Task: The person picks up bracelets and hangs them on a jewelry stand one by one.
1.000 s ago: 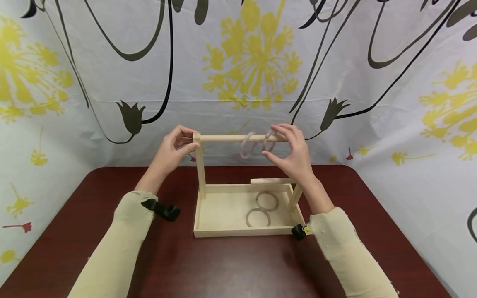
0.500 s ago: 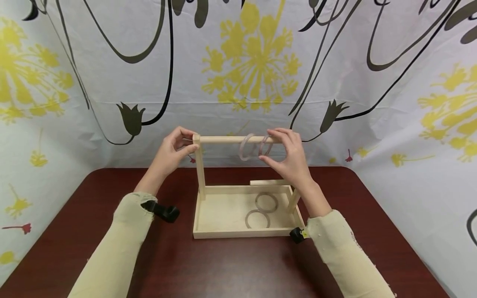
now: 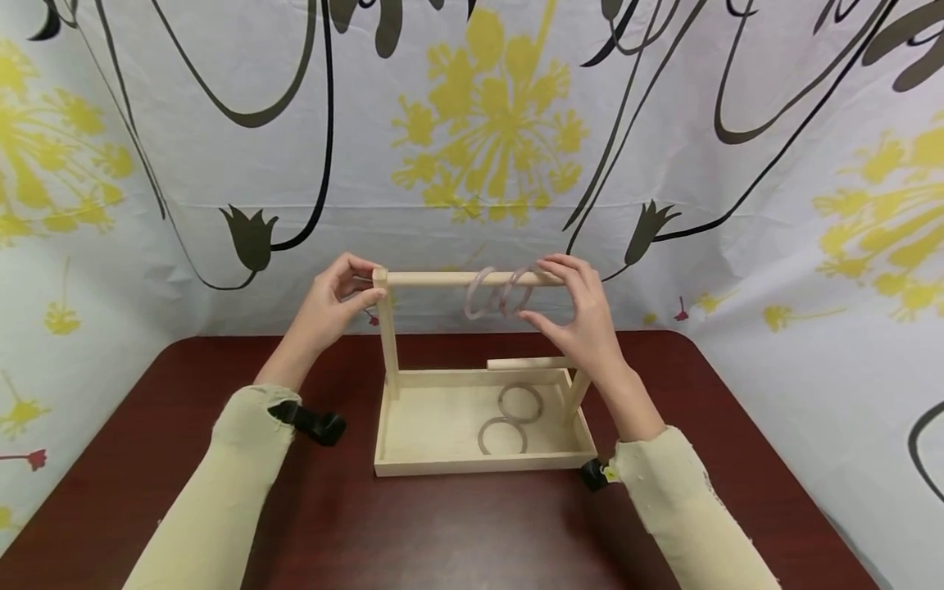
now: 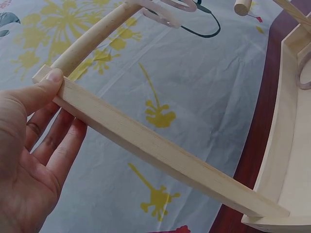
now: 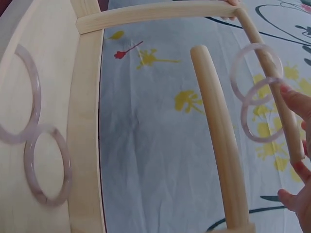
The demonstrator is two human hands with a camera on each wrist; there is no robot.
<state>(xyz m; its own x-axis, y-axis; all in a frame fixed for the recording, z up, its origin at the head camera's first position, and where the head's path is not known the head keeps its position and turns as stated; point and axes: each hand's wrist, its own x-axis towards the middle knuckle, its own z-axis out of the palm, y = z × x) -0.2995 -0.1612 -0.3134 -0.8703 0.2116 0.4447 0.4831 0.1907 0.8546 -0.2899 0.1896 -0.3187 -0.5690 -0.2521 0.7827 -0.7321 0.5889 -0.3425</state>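
Rings of translucent mauve (image 3: 506,291), probably light, stiff and slippery, hang on a pale round wooden rod (image 3: 431,279) beside the right grip (image 3: 586,315), spread and clasping neither; rims suit pinching. Left grip (image 3: 332,303) pinches a square wooden post (image 3: 388,336).

A pale wooden rack (image 3: 388,344) is standing upright, its tall left post rising from a shallow tray (image 3: 420,426) and bearing a long round rod (image 3: 431,279); a shorter rod (image 3: 527,363) is running lower at the right. Two translucent, pinkish rings (image 3: 469,299) are hanging around the long rod, while two tray rings (image 3: 480,440) are lying flat, touching. The left hand (image 3: 332,299) is gripping the post's top; the right hand (image 3: 587,319) is reaching beside the hanging rings
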